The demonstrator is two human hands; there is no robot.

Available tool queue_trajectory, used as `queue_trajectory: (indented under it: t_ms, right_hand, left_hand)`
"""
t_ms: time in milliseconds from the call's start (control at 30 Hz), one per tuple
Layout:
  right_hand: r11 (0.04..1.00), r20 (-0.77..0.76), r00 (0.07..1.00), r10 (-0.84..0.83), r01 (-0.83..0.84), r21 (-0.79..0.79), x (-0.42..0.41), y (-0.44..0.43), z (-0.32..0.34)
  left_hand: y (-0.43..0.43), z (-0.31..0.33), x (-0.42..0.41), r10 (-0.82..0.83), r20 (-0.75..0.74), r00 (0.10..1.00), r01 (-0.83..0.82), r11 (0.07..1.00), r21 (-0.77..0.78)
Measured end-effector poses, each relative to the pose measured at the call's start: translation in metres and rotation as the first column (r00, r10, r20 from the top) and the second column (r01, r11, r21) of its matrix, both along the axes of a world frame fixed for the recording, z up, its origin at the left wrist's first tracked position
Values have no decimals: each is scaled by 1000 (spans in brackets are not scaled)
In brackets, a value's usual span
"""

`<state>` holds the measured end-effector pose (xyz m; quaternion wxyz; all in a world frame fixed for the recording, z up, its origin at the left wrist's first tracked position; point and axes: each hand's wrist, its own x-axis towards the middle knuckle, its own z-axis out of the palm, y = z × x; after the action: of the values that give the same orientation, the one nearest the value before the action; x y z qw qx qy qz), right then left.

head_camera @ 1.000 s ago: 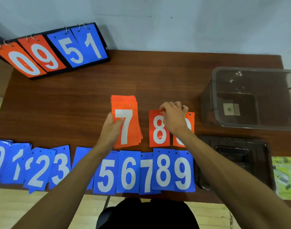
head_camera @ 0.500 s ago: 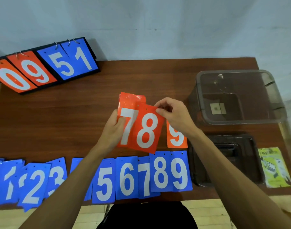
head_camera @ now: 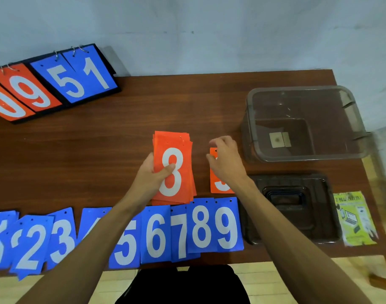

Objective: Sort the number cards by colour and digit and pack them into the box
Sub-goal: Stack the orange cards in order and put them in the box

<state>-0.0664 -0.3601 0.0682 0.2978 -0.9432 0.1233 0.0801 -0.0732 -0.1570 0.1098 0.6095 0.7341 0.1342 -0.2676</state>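
- Head view: I see the left hand (head_camera: pixel 153 174) gripping the orange stack (head_camera: pixel 173 170) mid-bench, thumb across the white 8 on top.
- The right hand (head_camera: pixel 226 163) covers the one loose orange card (head_camera: pixel 217 185) lying just beside the stack. Its fingers are curled, but I cannot tell whether they pinch it.
- The blue cards (head_camera: pixel 157 233) overlap in digit order along the near edge.
- The box (head_camera: pixel 297 88) holds no cards, so I judge sorting nearly finished and packing not yet started.

Single head-worn wide-angle view, facing forward and steeply down, close over the table (head_camera: pixel 122 132), wall behind
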Motion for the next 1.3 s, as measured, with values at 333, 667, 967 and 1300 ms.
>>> queue_trajectory:
  t_ms: [333,667,967,1300]
  right_hand:
    - [923,-212,976,53,-129,-362,3,-6,-42]
    - [990,-173,979,103,-84,113,32,7,7]
    - [857,-40,927,372,-327,398,49,17,74]
    - [909,225,974,0,-94,407,38,71,60]
  left_hand:
    - [-12,-14,0,10,0,1000,-10,999,51]
    - [19,-6,16,205,75,976,-213,969,124]
    - [34,18,16,97,125,987,-122,970,209]
    - [7,33,2,134,-12,991,-134,990,-46]
